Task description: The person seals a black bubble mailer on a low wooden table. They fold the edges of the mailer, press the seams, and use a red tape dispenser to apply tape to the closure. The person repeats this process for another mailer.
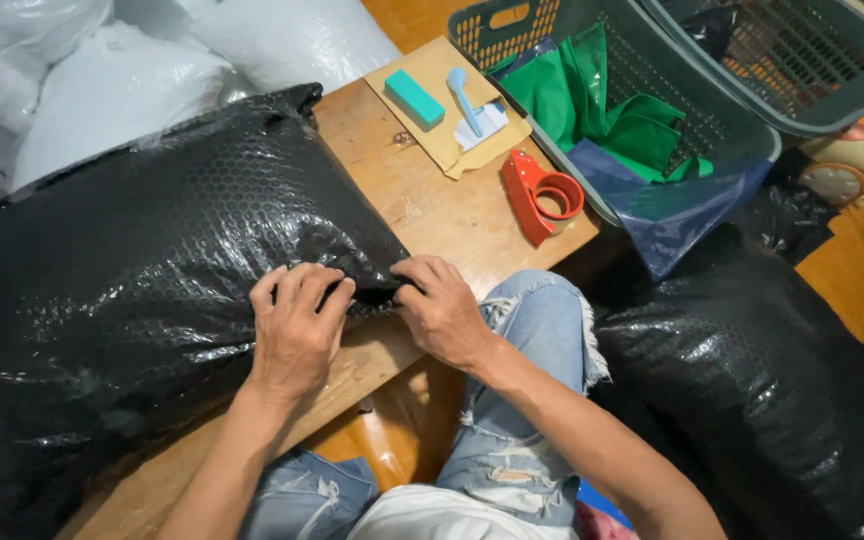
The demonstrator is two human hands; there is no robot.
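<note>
Both hands sit on the near edge of a big black bubble-wrap bag (142, 300), which lies stuffed and bulging across the left half of a low wooden table (432, 210). The left hand (297, 325) is curled over the bag's edge with its fingers bent down onto the plastic, and the right hand (442, 305) pinches the same edge just beside it, thumb and fingers closed on a fold at the bag's corner. Judging by how things lie, the bag is already filled and its mouth is being gathered or folded flat; no tape shows across the fold, so sealing looks not yet done. A red tape dispenser (540, 195) stands untouched near the table's right edge, well apart from the hands. Beyond it a brown envelope (432, 135) carries a teal block (414, 98), a pale blue handled tool (464, 98) and a small white slip (487, 122). A grey-green plastic basket (712, 110) with green cloth (602, 105) and a blue plastic sheet (662, 195) butts against the table's far right corner. A second black wrapped bundle (752, 380) crowds the floor at right, beside the person's knee in torn jeans (532, 330), and white sacks (102, 70) pile up behind the bag.
</note>
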